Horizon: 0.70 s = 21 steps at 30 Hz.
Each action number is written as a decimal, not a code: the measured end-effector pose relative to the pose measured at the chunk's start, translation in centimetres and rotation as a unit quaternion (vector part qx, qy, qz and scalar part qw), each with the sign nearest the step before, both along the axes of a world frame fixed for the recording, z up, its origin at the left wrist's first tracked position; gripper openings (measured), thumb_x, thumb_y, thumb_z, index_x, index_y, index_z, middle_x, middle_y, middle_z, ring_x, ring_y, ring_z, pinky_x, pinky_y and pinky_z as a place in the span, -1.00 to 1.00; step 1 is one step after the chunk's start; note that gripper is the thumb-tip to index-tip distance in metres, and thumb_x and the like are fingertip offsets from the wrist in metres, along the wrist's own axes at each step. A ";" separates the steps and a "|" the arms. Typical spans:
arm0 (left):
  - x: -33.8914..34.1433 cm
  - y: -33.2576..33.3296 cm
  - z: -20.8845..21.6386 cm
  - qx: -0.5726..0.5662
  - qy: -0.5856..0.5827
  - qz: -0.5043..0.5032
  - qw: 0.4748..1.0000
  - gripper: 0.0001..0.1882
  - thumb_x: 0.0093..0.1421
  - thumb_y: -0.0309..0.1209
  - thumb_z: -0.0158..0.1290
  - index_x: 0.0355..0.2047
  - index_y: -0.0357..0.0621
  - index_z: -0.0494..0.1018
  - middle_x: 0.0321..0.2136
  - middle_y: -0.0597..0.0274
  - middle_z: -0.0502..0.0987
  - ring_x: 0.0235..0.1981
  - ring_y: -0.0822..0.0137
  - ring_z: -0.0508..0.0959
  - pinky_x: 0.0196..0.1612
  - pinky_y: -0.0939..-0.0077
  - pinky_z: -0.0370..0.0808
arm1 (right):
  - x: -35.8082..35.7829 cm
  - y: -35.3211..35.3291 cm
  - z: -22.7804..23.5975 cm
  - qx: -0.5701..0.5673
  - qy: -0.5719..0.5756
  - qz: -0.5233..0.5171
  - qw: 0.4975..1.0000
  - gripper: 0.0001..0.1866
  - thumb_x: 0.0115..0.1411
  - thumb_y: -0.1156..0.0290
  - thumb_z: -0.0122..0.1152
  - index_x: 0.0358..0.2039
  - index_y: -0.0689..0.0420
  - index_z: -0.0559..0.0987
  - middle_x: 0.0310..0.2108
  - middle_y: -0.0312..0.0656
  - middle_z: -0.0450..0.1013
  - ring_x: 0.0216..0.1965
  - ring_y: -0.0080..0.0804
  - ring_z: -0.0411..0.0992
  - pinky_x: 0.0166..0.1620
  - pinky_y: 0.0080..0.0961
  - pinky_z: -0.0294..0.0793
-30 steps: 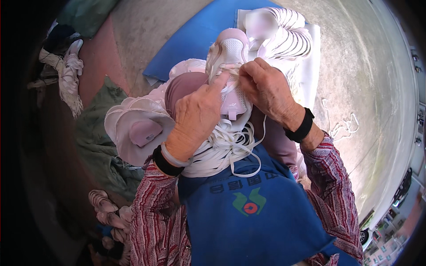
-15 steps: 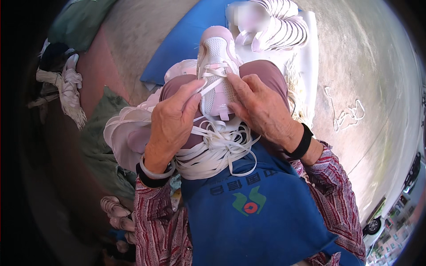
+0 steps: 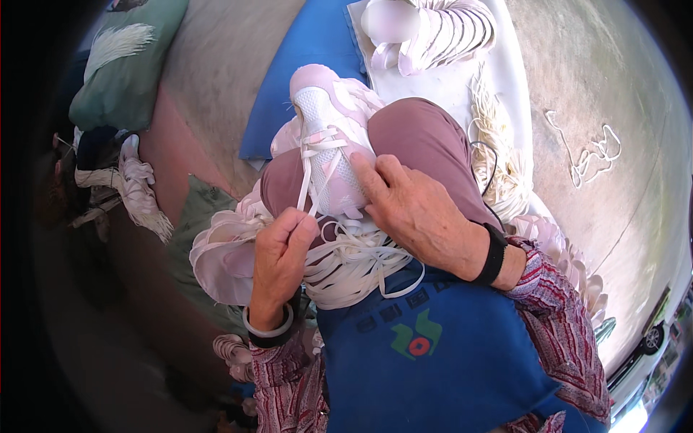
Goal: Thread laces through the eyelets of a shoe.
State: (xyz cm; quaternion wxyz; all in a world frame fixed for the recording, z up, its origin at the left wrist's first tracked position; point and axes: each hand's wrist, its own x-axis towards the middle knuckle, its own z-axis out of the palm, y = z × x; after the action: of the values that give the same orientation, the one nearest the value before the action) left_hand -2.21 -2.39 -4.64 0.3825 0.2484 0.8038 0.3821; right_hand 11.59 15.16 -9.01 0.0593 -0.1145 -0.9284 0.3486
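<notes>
A pink-and-white mesh shoe upper lies over my lap, toe pointing away from me. White lace crosses its front, and two strands run down toward me. My left hand pinches these strands between thumb and fingers just below the upper's heel end. Against the upper's right side, my right hand grips the edge with index finger and thumb. A tangled bundle of white laces rests on my blue apron, beneath both hands.
More pink-white uppers are stacked at my left. Beyond my knees, a row of nested uppers lies on a white sheet beside a lace bundle. One loose lace is on the floor at right. A green sack stands far left.
My left hand has drawn the lace strands down toward me, away from the upper. The upper has tilted, its toe shifting left. My right hand stays at its right side.
</notes>
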 end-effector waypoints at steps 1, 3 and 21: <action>0.1 0.0 0.5 -0.003 0.001 -0.005 1.000 -0.76 0.34 -0.38 0.02 -0.43 -0.29 0.45 -0.61 0.37 0.36 -0.51 0.56 0.30 -0.44 0.59 0.26 | 0.4 0.0 0.0 -0.013 -0.006 0.008 1.000 -0.34 0.11 0.50 0.23 0.24 0.20 0.24 -0.19 -0.05 0.32 -0.30 -0.08 0.47 -0.28 -0.28 0.51; 0.1 -0.2 1.4 0.022 -0.048 0.030 0.998 -0.73 0.34 -0.40 0.01 -0.50 -0.28 0.39 -0.62 0.37 0.34 -0.52 0.58 0.27 -0.45 0.57 0.23 | 1.1 -0.1 0.0 -0.034 0.021 -0.002 0.999 -0.39 0.10 0.51 0.23 0.18 0.22 0.29 -0.19 -0.05 0.34 -0.30 -0.09 0.47 -0.27 -0.28 0.51; 4.7 2.8 1.5 0.092 0.169 -0.207 0.959 -0.94 0.12 -0.53 0.14 -0.41 -0.23 0.48 -0.51 0.09 0.45 -0.54 0.05 0.52 -0.50 0.26 0.42 | 1.0 0.4 1.2 -0.341 0.097 -0.014 0.935 -0.78 0.29 0.45 0.11 -0.08 0.23 0.49 -0.31 0.02 0.48 -0.31 -0.01 0.47 -0.26 -0.31 0.49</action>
State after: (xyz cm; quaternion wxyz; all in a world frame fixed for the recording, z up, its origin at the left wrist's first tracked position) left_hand 2.48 0.40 -3.11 0.2877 0.5045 0.7489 0.3190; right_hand 12.62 15.56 -7.78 0.1110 -0.1062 -0.7420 0.6526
